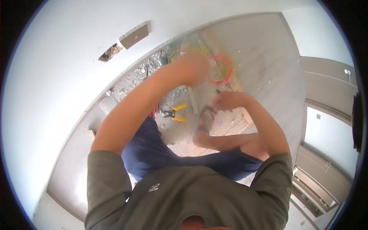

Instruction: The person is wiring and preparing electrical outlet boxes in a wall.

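Observation:
My left hand (195,68) is raised over the debris ahead of me, smeared by motion. A coil of red wire (231,69) shows beside its fingers, its left part hidden behind the hand. Whether the fingers grip the coil cannot be told. Lower and to the right, my right hand (229,101) is closed above my foot, and a small dark tip juts up by its fingers. What it holds is blurred. A strand of red wire runs down from the coil near this hand. Yellow-handled pliers (178,113) lie on the floor by my left knee.
Broken rubble (132,78) lies along the wall, with loose yellow wire (171,55) among it. Boards (235,123) cover part of the floor before me. A grey plate (135,37) sits on the wall beside a rough hole (110,53). A wood scrap (91,135) lies at left.

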`<state>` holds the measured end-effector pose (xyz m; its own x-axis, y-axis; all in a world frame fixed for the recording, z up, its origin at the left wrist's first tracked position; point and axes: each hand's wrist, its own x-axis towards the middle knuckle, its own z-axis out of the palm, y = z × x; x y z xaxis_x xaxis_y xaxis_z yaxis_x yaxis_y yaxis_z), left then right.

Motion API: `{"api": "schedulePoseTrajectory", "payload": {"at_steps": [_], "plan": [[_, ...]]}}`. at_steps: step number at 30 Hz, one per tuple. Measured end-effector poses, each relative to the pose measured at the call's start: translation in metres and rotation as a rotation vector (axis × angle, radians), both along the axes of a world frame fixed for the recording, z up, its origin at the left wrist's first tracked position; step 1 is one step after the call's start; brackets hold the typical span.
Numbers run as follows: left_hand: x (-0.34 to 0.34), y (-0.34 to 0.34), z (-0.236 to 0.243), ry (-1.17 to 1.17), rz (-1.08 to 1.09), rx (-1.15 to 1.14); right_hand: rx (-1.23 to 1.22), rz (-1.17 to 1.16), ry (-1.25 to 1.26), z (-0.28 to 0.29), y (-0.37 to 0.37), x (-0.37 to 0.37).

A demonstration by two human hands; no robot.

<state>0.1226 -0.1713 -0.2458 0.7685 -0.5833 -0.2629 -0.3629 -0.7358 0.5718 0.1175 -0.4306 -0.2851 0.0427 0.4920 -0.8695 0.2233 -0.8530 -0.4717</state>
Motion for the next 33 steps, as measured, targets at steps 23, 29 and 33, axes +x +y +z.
{"api": "schedulePoseTrajectory", "payload": {"at_steps": [23,29,33], "plan": [[-0.031,0.045,0.048,0.076,0.424,-0.852,1.008,-0.262,-1.188,0.168,0.113,0.009],[-0.032,0.034,0.052,0.047,0.372,-0.685,0.888,-0.016,-1.238,0.162,0.094,0.012],[-0.031,0.031,0.046,0.137,0.413,-0.728,0.880,0.042,-1.268,0.161,0.085,0.014]]}}
